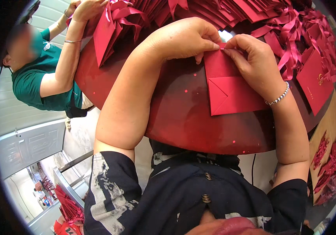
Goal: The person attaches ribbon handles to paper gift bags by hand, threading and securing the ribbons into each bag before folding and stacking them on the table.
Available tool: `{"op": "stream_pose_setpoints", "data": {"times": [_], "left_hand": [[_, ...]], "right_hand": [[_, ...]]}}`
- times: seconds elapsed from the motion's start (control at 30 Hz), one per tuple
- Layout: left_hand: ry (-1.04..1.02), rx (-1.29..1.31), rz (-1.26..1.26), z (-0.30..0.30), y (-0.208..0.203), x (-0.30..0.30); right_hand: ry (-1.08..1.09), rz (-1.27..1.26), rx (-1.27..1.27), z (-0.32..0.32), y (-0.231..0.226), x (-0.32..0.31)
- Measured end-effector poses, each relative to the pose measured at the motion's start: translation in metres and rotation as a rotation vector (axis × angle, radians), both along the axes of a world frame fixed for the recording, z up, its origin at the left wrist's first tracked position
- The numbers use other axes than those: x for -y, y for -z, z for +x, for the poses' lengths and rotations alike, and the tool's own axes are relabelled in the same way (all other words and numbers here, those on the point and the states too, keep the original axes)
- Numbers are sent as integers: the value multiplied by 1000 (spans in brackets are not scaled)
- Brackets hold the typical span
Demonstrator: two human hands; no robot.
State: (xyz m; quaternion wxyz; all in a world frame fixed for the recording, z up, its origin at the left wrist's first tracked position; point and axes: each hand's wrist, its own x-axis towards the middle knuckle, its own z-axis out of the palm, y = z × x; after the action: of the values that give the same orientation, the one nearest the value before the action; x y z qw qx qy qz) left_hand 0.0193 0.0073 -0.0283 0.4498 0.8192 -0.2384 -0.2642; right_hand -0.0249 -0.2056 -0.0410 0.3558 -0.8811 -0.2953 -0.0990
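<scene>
A red paper gift bag [236, 94] lies flat on the dark red table [183, 129], its folded bottom toward me. My left hand [187, 39] reaches over from the left and pinches the bag's far edge between thumb and fingers. Opposite it, my right hand [254, 64] has thumb and forefinger closed at that same edge, their tips almost meeting the left thumb. A tiny pale bit shows between the fingertips, too small to make out. The right palm and wrist pass above the bag's right side and hide part of it.
Many red bags [230, 11] are piled along the far side, with loose red ribbons [289, 39] at the right. Another bag [315, 82] lies at the right edge. A co-worker in a green shirt [38, 78] handles ribboned bags [107, 37] at the left.
</scene>
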Motion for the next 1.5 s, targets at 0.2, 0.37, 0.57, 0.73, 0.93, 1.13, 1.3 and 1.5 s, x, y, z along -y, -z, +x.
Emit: {"op": "stream_pose_setpoints", "data": {"times": [0.2, 0.37, 0.57, 0.73, 0.93, 1.13, 1.3, 1.5], "left_hand": [[5, 28, 36, -3, -2, 4], [-45, 57, 94, -6, -4, 9], [-65, 140, 111, -10, -7, 14], [-92, 193, 128, -15, -11, 19], [-38, 432, 28, -18, -8, 19], [-65, 378, 1, -14, -2, 17], [-176, 128, 33, -11, -10, 15], [-160, 144, -42, -5, -8, 9]], "right_hand": [[15, -54, 51, -2, -2, -2], [31, -93, 82, -5, -4, -5], [60, -145, 132, -9, -5, -11], [87, -240, 252, -11, -7, -10], [166, -40, -195, -8, -13, -7], [168, -163, 161, -12, -2, -15], [133, -1, 106, -2, 4, -8], [89, 96, 43, -1, -3, -1]]}}
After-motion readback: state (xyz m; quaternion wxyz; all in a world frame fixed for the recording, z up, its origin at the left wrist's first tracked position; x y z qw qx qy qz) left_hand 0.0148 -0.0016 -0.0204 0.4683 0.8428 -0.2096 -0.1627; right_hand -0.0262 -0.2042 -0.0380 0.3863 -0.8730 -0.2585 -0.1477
